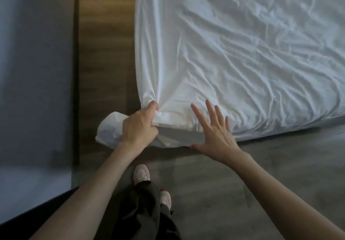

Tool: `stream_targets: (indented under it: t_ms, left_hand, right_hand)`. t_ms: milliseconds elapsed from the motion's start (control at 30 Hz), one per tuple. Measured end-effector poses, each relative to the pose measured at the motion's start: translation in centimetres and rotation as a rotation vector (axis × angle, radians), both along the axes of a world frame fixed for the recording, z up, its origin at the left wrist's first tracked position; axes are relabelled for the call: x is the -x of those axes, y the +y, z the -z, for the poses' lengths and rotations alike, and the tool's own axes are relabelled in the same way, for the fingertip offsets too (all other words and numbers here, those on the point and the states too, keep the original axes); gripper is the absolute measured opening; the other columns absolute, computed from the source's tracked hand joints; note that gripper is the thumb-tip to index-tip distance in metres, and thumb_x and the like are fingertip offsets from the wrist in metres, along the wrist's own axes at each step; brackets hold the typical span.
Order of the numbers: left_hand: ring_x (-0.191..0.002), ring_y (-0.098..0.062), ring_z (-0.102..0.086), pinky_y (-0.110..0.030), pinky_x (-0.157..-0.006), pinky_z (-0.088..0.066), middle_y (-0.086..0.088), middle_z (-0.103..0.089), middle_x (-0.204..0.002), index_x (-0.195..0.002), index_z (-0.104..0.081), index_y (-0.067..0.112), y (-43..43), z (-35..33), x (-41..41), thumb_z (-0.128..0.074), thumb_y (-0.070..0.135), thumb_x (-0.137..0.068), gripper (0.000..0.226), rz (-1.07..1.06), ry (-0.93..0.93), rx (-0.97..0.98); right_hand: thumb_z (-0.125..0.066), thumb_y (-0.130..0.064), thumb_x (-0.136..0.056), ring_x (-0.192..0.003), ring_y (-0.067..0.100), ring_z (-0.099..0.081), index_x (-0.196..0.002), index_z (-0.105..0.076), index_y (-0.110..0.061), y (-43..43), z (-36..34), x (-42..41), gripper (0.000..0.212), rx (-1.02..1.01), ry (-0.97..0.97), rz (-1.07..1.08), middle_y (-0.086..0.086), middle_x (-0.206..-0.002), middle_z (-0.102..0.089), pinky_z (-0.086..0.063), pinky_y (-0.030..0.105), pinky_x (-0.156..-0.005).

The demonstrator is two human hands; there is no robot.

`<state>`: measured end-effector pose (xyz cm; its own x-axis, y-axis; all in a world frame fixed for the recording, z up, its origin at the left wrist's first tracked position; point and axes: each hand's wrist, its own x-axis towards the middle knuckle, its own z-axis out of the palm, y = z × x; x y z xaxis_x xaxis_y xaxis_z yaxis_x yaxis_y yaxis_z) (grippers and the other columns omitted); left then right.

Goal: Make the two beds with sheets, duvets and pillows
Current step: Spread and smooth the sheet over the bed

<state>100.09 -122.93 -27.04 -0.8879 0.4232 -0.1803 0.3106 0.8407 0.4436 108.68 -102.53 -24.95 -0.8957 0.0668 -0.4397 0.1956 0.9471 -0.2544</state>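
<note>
- Bed (147,34) at right, running far, covered by a wrinkled white sheet (242,53).
- Grey floor (242,174) near; sheet corner hangs at the bed's near-left.

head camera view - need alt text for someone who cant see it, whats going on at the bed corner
Seen from above, a person's left hand grips a bunched corner of a white sheet at the near corner of a bed, while the right hand lies open, fingers spread, flat on the sheet beside it. The sheet is wrinkled across the mattress, and the person's shoes stand on the grey floor below.

Dim, soft light; blurred left edge
</note>
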Motion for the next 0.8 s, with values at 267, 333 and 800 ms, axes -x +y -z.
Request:
stream_targets:
  t_ms: [267,333,800]
  left_hand:
    - [-0.081,-0.028,-0.062,-0.033,-0.062,-0.045,-0.002,-0.063,-0.089,-0.111,-0.045,0.024,-0.5,-14.1,-3.2,-0.058,0.010,-0.082,0.035,0.017,0.061,-0.015]
    - [-0.082,-0.023,-0.059,-0.029,-0.058,-0.034,0.004,-0.056,-0.087,-0.115,-0.045,0.025,-1.2,-16.4,-4.7,-0.058,0.011,-0.084,0.037,0.015,0.064,0.006]
    - [-0.110,-0.027,-0.054,-0.036,-0.084,-0.041,-0.008,-0.051,-0.124,-0.136,-0.032,0.027,-5.3,-9.5,-15.7,-0.047,0.014,-0.093,0.048,0.183,-0.354,0.428]
  right_hand:
    - [-0.072,-0.024,-0.082,-0.106,0.027,-0.054,-0.120,-0.053,-0.015,-3.2,-7.7,-0.8,0.044,-0.025,0.453,0.038,0.005,-0.117,-0.059,-0.048,0.038,-0.085]
    - [-0.068,-0.017,-0.084,-0.090,0.023,-0.055,-0.109,-0.056,-0.014,-3.2,-10.0,-1.4,0.028,-0.076,0.439,-0.054,0.003,-0.102,-0.061,-0.048,0.035,-0.069]
    - [-0.042,-0.037,-0.102,-0.136,0.022,-0.041,-0.139,-0.050,-0.025,-4.2,-6.0,-12.8,0.039,0.152,-0.076,0.010,-0.004,-0.146,-0.048,-0.031,0.044,-0.111]
